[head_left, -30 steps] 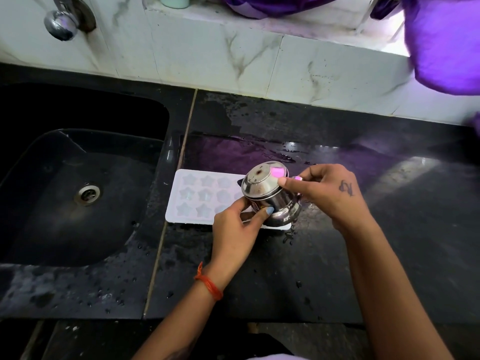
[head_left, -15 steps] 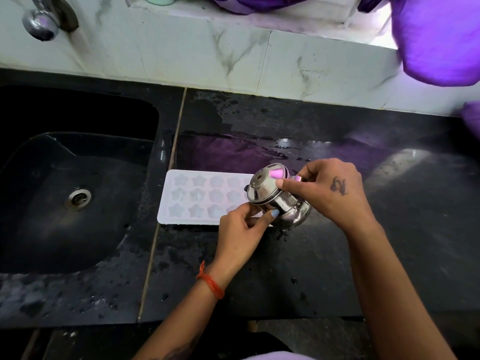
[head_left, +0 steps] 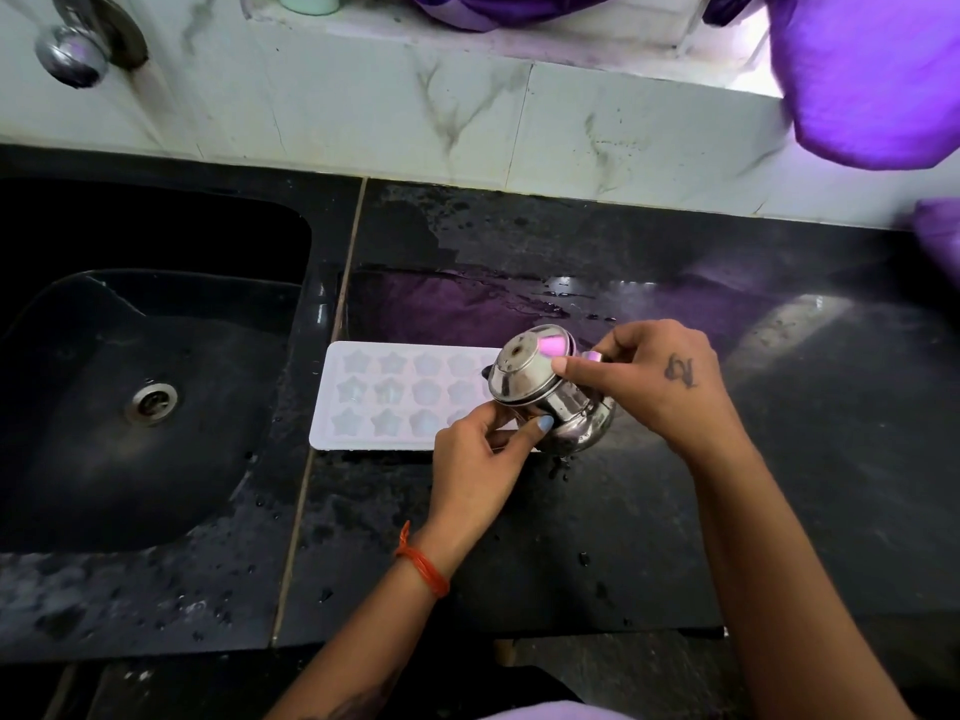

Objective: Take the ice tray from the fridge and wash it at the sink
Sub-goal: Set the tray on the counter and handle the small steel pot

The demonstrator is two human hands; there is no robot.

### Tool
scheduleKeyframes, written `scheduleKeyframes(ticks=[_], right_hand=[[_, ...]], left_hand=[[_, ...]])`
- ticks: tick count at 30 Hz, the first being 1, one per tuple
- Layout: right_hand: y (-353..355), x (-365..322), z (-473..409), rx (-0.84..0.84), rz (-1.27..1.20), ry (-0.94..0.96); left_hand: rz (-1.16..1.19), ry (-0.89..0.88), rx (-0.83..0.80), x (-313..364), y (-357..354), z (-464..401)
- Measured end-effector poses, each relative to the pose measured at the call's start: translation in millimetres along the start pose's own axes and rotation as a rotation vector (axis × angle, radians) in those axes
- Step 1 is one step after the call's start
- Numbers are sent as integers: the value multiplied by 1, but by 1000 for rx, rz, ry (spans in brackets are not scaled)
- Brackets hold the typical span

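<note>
Tipping a small steel pot (head_left: pixel 545 392), both hands are clamping it: left hand (head_left: pixel 475 472) fingers underneath, right hand (head_left: pixel 657 381) above. Ice tray (head_left: pixel 384 394) is lying just beyond the left fingertips on the worktop (head_left: pixel 623 537); pouring slowly should avoid spills.

Landmark: white plastic ice tray with star-shaped moulds (head_left: pixel 395 397), lying flat on the black stone countertop (head_left: pixel 675 511).

- Left of the tray: black stone sink basin (head_left: pixel 130 407), with a round steel drain (head_left: pixel 150 403) in its floor.
- Behind and far left of the tray: chrome tap (head_left: pixel 72 52), on the white marble-patterned wall tiles (head_left: pixel 467 122).
- Behind the tray, above the tiles: pale ledge (head_left: pixel 545 39).
- Over the tray's right end: small steel pot (head_left: pixel 545 392), tilted, held between both hands.
- Left hand (head_left: pixel 478 459): at the tray's near right corner, under the pot.
- Right hand (head_left: pixel 660 381): right of the tray, at the pot's side.
- Far right of the tray, behind: hanging purple cloth (head_left: pixel 872 80).
</note>
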State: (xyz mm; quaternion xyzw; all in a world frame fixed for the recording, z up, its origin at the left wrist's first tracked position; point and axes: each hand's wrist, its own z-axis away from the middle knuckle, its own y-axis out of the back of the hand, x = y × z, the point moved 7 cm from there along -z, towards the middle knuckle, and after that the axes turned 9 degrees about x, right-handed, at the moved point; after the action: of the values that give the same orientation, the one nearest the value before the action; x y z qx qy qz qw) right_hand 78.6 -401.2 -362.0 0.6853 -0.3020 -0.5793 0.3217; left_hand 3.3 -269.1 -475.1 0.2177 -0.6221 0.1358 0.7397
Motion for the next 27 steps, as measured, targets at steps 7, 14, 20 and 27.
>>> scheduleKeyframes(ticks=[7,14,20,27], right_hand=[[-3,21,2,-23,-185,-148],[9,11,5,42,-26,-44],[15,4,6,74,82,46],[18,0,5,109,146,121]], left_hand=[[-109,-78,35,10,2,-1],[-9,-3,-42,0,-12,2],[69,55,-101,-4,-23,5],[131,83,-119,0,-28,7]])
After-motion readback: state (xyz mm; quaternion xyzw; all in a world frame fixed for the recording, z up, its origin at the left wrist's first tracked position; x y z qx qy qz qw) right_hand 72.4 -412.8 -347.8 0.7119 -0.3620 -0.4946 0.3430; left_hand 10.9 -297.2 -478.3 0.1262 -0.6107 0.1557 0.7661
